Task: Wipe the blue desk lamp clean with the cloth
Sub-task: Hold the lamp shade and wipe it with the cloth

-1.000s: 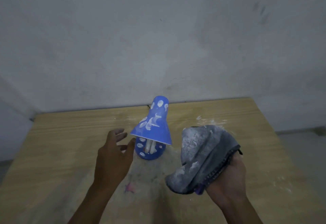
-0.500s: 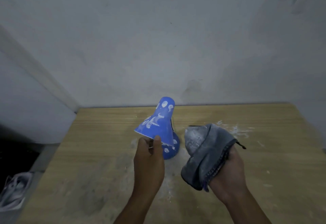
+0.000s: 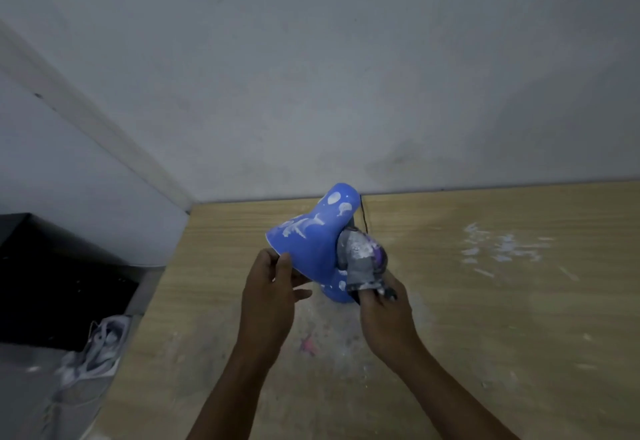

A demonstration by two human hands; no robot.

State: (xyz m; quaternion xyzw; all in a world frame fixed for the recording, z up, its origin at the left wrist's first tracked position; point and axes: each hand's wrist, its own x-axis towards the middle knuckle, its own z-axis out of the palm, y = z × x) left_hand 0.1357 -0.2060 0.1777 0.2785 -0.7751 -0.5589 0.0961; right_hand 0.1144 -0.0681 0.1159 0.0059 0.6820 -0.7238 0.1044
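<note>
The blue desk lamp [image 3: 313, 242] stands near the back of the wooden table [image 3: 502, 301], its cone shade tipped left and smeared with white blotches. My left hand [image 3: 268, 297] pinches the lower rim of the shade between thumb and fingers. My right hand [image 3: 386, 315] grips the bunched grey cloth [image 3: 360, 259], which presses against the right side of the shade, above the round base. The cloth hides part of the lamp's neck.
White powder streaks [image 3: 498, 249] lie on the table to the right of the lamp, and a pink mark [image 3: 306, 346] sits between my arms. A thin black cord [image 3: 363, 214] runs behind the lamp. Left of the table are a black box [image 3: 52, 283] and a light shoe [image 3: 93, 349] on the floor.
My right hand has brought the cloth left and up against the lamp shade. My left hand still holds the shade rim, and the shade is tipped further left.
</note>
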